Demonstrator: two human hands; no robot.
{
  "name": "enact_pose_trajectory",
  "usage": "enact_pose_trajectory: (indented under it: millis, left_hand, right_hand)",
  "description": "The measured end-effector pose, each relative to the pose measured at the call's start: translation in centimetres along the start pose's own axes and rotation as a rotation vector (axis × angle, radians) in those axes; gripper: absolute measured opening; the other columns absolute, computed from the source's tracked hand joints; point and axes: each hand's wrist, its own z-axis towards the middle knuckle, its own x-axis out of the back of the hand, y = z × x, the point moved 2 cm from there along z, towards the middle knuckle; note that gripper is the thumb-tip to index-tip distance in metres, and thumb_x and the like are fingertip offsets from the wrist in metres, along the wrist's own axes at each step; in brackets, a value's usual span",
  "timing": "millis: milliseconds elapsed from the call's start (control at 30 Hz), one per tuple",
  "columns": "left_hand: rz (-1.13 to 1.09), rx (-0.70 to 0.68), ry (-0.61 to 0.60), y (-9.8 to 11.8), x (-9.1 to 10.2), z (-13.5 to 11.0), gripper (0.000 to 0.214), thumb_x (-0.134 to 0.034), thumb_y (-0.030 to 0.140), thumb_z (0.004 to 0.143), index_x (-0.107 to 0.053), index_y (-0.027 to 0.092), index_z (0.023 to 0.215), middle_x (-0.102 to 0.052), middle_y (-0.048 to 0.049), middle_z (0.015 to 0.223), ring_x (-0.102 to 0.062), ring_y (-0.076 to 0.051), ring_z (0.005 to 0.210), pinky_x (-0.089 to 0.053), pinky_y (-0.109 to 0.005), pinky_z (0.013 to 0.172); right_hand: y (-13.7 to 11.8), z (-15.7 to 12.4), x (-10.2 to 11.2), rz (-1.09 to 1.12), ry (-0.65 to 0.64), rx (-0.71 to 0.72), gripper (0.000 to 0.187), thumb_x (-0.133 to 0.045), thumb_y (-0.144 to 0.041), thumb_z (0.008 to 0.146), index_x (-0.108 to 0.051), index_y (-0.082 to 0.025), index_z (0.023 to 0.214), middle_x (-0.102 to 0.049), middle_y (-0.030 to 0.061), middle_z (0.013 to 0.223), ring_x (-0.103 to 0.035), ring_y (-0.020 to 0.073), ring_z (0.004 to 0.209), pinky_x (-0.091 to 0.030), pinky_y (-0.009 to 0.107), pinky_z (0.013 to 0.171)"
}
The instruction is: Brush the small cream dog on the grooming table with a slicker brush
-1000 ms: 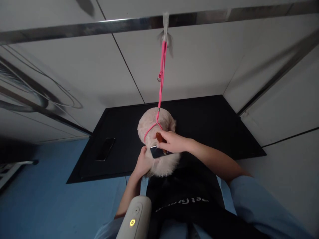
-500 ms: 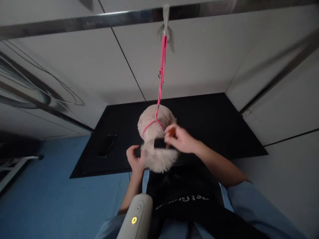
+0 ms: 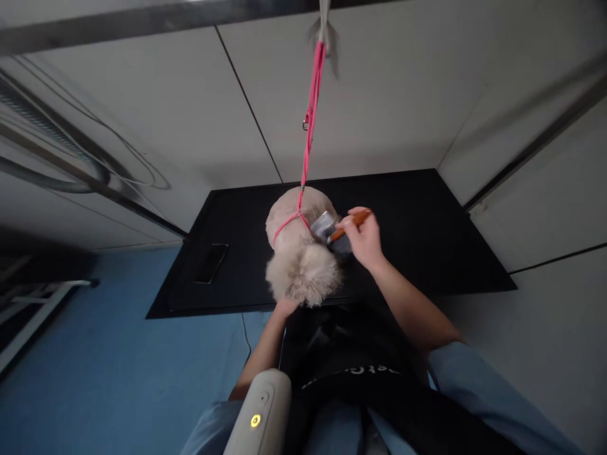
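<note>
A fluffy, cream-coloured dog (image 3: 303, 273) is on the black table top (image 3: 393, 208), its puffy head nearest me and its shorter-coated body behind. My right hand (image 3: 366, 241) is closed around the orange-brown handle of a slicker brush (image 3: 324, 225). The brush's pale, flat head is at the right side of the dog's neck, slightly blurred; whether it touches the coat I cannot tell. Under the near side of the dog's head is my left hand (image 3: 286, 308), its fingers hidden by the fur. A pink grooming loop (image 3: 309, 136) runs down to the dog's neck.
A metal bar (image 3: 156, 20) crosses above, with the loop hanging from it. A dark phone (image 3: 211, 263) lies on the table's left part. Hoses (image 3: 52, 180) and cables run along the left wall. A pale device (image 3: 260, 411) with a yellow light sits close in front of me.
The brush has moved from over the dog's head to the right side of its neck, its head now turned visible. My left hand has slid from beside the head to underneath it.
</note>
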Motion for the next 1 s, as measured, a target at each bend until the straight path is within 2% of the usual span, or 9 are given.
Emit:
enact_pose_trajectory:
  millis: [33, 167, 300, 333, 467, 600, 767, 933, 1000]
  left_hand:
    - [-0.018, 0.004, -0.014, 0.1, 0.0, 0.2, 0.057, -0.089, 0.04, 0.049, -0.066, 0.023, 0.098, -0.073, -0.014, 0.123, -0.06, -0.04, 0.133, -0.038, -0.057, 0.121]
    - [-0.049, -0.048, 0.014, 0.8, -0.1, -0.1, 0.06, -0.086, 0.048, 0.05, -0.068, 0.023, 0.102, -0.075, -0.0125, 0.125, -0.059, -0.037, 0.135, -0.035, -0.054, 0.123]
    - [-0.016, 0.024, 0.058, 1.6, 0.4, -1.0, 0.054, -0.083, 0.05, 0.046, -0.068, 0.023, 0.09, -0.079, -0.0121, 0.108, -0.067, -0.039, 0.121, -0.041, -0.055, 0.118]
    - [-0.017, 0.036, 0.051, 1.9, 0.5, -1.2, 0.052, -0.082, 0.049, 0.045, -0.067, 0.023, 0.087, -0.079, -0.0122, 0.105, -0.068, -0.039, 0.119, -0.043, -0.056, 0.117]
    - [-0.083, 0.062, -0.002, 2.6, 1.0, -2.0, 0.055, -0.08, 0.052, 0.049, -0.069, 0.02, 0.092, -0.079, -0.0148, 0.108, -0.069, -0.039, 0.119, -0.045, -0.057, 0.114]
    - [-0.104, 0.061, 0.022, 2.2, 1.5, -2.5, 0.066, -0.083, 0.057, 0.051, -0.071, 0.018, 0.103, -0.077, -0.0161, 0.12, -0.064, -0.039, 0.128, -0.043, -0.055, 0.117]
    - [-0.16, 0.136, -0.04, 0.9, 1.8, -2.7, 0.067, -0.085, 0.057, 0.05, -0.073, 0.016, 0.101, -0.078, -0.0171, 0.112, -0.068, -0.039, 0.122, -0.046, -0.053, 0.115]
    - [-0.233, 0.176, -0.005, 1.4, 1.7, -3.7, 0.082, -0.083, 0.063, 0.05, -0.073, 0.015, 0.116, -0.079, -0.0174, 0.112, -0.065, -0.04, 0.128, -0.047, -0.054, 0.114]
    - [-0.258, 0.219, -0.025, 1.9, 1.5, -4.2, 0.087, -0.083, 0.065, 0.05, -0.072, 0.015, 0.121, -0.079, -0.0176, 0.114, -0.068, -0.04, 0.124, -0.051, -0.053, 0.11]
  right_hand:
    - [-0.3, 0.0, 0.0, 0.006, 0.006, 0.039, 0.023, -0.061, -0.037, 0.091, -0.045, -0.026, 0.105, -0.068, 0.0004, 0.084, -0.071, 0.0205, 0.084, -0.056, 0.041, 0.091]
    - [-0.9, -0.2, -1.1, -0.054, -0.493, -0.05, 0.026, -0.068, -0.036, 0.087, -0.052, -0.024, 0.104, -0.069, -0.001, 0.08, -0.068, 0.0186, 0.07, -0.058, 0.037, 0.076]
    - [-1.5, 0.6, -0.4, 0.003, -0.016, 0.075, 0.023, -0.063, -0.036, 0.091, -0.048, -0.025, 0.104, -0.066, -0.001, 0.083, -0.069, 0.018, 0.079, -0.057, 0.037, 0.084]
    - [-1.6, 0.6, -0.6, 0.021, -0.056, 0.101, 0.022, -0.063, -0.035, 0.092, -0.048, -0.025, 0.104, -0.066, -0.0008, 0.084, -0.07, 0.0177, 0.079, -0.057, 0.036, 0.083]
    - [-1.3, 0.2, -2.5, -0.025, -0.583, -0.017, 0.021, -0.066, -0.03, 0.088, -0.053, -0.025, 0.104, -0.067, -0.0022, 0.077, -0.067, 0.0172, 0.064, -0.057, 0.034, 0.069]
    - [-1.6, 1.1, -2.0, 0.01, -0.064, 0.047, 0.021, -0.063, -0.032, 0.089, -0.049, -0.025, 0.103, -0.066, -0.0004, 0.082, -0.067, 0.0178, 0.077, -0.057, 0.036, 0.083]
    - [-1.6, 0.3, -3.6, 0.02, -0.537, -0.05, 0.022, -0.067, -0.035, 0.088, -0.052, -0.027, 0.102, -0.067, -0.0013, 0.079, -0.067, 0.0191, 0.069, -0.059, 0.038, 0.074]
    - [-1.7, 1.9, -2.2, 0.026, 0.07, 0.082, 0.022, -0.064, -0.035, 0.088, -0.047, -0.026, 0.099, -0.063, 0.0002, 0.085, -0.067, 0.0177, 0.081, -0.057, 0.037, 0.086]
    - [-1.8, 1.5, -2.5, 0.041, -0.132, 0.1, 0.022, -0.065, -0.037, 0.088, -0.05, -0.026, 0.1, -0.065, 0.0004, 0.086, -0.068, 0.0181, 0.079, -0.059, 0.036, 0.083]
